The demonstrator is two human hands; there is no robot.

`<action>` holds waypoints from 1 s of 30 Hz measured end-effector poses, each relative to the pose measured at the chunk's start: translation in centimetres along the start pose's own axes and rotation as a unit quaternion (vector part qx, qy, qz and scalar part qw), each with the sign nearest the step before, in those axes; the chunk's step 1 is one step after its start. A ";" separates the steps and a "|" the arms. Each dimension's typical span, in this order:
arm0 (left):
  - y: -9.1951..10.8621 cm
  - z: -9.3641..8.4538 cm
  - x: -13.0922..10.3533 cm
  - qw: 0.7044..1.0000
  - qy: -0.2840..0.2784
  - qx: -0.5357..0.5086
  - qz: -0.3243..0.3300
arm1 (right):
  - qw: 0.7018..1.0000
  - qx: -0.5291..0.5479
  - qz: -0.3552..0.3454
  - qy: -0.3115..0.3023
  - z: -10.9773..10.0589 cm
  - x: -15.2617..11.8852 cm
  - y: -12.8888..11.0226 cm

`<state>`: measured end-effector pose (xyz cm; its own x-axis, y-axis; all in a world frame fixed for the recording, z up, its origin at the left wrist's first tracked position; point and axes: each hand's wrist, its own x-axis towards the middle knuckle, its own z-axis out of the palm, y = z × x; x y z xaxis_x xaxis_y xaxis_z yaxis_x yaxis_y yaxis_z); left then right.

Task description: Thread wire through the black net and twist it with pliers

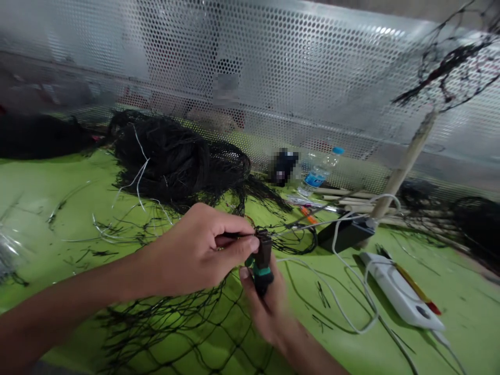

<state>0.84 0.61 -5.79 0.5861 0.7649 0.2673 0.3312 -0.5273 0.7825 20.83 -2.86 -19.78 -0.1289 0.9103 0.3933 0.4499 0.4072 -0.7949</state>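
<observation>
My right hand [269, 302] is wrapped round a dark tool with green parts [263, 265], which looks like pliers, its blocky head pointing up. My left hand [207, 250] is pinched at the tool's head, thumb and forefinger pressed together; what lies between the fingertips is too small to name. Black netting [219, 333] spreads over the green table [312, 344] under both hands. A thin line runs from the tool's head to the right, toward a wooden stick [404, 156].
Beyond my left hand lies a big heap of black strands [172, 156] with loose wires. Further right are a water bottle [318, 174], a black box [346, 233], a white power strip [402, 291] with cables, and a yellow-red tool [416, 289]. A perforated metal screen [292, 78] stands behind.
</observation>
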 end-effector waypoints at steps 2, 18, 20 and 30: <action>-0.2 0.0 0.1 1.000 0.007 0.020 0.017 | 1.000 0.006 -0.004 0.015 0.2 0.0 0.2; 0.9 0.3 -0.9 0.995 -0.060 -0.082 -0.017 | 0.986 -0.112 -0.108 0.066 0.0 0.0 2.2; 0.9 0.0 -0.9 0.990 -0.087 -0.105 -0.025 | 0.980 -0.116 -0.144 0.069 -0.2 0.2 2.2; 0.5 0.1 -1.4 0.993 -0.101 -0.044 0.041 | 0.971 -0.117 -0.182 0.101 -0.1 -0.3 4.9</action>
<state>0.29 -0.74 -5.81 0.7481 0.6258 0.2207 0.2158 -0.5440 0.8109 23.19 -1.14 -23.73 -0.1517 0.6661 0.7302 0.5989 0.6497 -0.4683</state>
